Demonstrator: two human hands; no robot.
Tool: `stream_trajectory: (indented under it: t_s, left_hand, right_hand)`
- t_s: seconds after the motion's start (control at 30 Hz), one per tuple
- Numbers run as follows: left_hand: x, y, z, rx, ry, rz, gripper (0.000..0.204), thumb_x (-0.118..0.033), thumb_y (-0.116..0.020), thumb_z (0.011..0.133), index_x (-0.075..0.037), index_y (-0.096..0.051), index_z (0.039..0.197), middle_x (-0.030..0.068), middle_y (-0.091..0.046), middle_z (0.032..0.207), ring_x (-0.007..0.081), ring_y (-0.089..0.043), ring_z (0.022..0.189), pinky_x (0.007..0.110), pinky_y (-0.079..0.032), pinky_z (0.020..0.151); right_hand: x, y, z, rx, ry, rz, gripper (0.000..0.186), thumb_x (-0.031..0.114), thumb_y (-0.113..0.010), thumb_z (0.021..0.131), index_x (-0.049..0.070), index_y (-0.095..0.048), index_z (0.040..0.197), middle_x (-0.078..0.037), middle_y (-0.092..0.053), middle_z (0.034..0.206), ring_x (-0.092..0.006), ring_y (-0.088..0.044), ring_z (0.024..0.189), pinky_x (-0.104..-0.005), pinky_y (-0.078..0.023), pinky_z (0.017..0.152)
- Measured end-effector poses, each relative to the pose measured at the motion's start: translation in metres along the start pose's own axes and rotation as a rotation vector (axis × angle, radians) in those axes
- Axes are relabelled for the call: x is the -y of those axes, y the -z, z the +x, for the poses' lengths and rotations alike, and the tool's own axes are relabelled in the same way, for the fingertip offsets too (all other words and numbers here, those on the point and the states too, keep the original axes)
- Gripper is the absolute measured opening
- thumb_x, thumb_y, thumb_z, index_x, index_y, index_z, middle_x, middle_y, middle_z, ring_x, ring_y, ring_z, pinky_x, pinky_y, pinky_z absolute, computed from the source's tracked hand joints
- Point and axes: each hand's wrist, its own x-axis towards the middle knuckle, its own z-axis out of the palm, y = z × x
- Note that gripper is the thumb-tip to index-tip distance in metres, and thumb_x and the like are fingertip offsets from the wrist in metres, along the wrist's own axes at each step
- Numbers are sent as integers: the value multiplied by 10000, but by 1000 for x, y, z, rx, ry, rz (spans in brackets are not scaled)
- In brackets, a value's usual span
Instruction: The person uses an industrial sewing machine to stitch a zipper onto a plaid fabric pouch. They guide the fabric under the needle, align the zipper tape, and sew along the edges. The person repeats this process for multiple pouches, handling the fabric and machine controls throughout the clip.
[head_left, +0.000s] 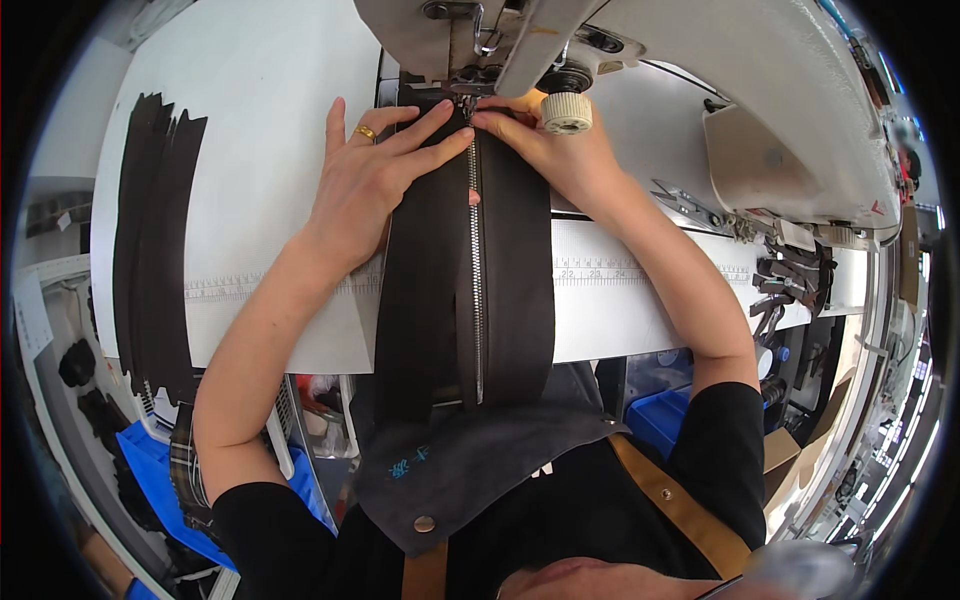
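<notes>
A dark brown fabric piece with a metal zipper (477, 280) runs under the sewing machine's needle and foot (465, 95) and hangs over the table's front edge. My left hand (375, 180), with a gold ring, lies open on the fabric (425, 250) left of the zipper, fingertips beside the foot. My right hand (555, 150) pinches the fabric at the zipper's upper end, just right of the foot; its fingertips are partly hidden under the machine's cream knob (567, 112).
Dark strips (155, 260) lie on the white table (250, 100) at left. Scissors (685, 200) and small cut pieces (785, 280) lie right. Blue bins (655, 415) sit below the table. The machine's body (785, 110) overhangs the back right.
</notes>
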Motion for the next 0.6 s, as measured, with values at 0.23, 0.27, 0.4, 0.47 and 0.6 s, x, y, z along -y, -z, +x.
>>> stream_trajectory:
  t_s: [0.23, 0.27, 0.4, 0.47, 0.6]
  left_hand:
    - [1, 4, -7, -168, -135, -16, 335, -167, -651, 728, -170, -686, 1061, -26, -627, 1097, 184, -573, 971, 568, -143, 1064]
    - [0, 5, -7, -201, -126, -62, 299, -105, -620, 735, -166, -692, 1018, -46, -620, 1040, 160, -578, 921, 580, -168, 1056]
    - [-2, 6, -8, -225, -128, -86, 279, -36, -592, 728, -152, -700, 958, -54, -594, 928, 142, -583, 817, 565, -204, 1057]
    - [-2, 6, -8, -213, -126, -85, 288, -32, -592, 722, -149, -699, 962, -50, -592, 923, 146, -580, 814, 552, -209, 1059]
    - [-1, 4, -8, -209, -140, -96, 294, -21, -589, 721, -143, -696, 967, -44, -590, 924, 155, -578, 810, 532, -220, 1061]
  right_hand:
    - [2, 2, 0, 121, -123, -79, 229, 203, -647, 877, 35, -681, 1029, -54, -687, 994, -108, -635, 873, -240, -512, 791]
    - [4, 3, -1, 120, -119, -88, 228, 201, -649, 875, 35, -681, 1027, -56, -686, 994, -112, -637, 874, -241, -512, 793]
    - [5, 3, 0, 111, -68, -108, 224, 194, -658, 865, 37, -681, 1023, -59, -685, 984, -125, -645, 874, -247, -514, 790]
    - [4, 2, 0, 103, -39, -120, 223, 194, -661, 862, 37, -682, 1019, -59, -683, 972, -128, -647, 867, -248, -516, 781]
    - [9, 2, 0, 92, -46, -189, 217, 194, -665, 858, 38, -685, 1007, -60, -678, 946, -129, -649, 844, -248, -519, 760]
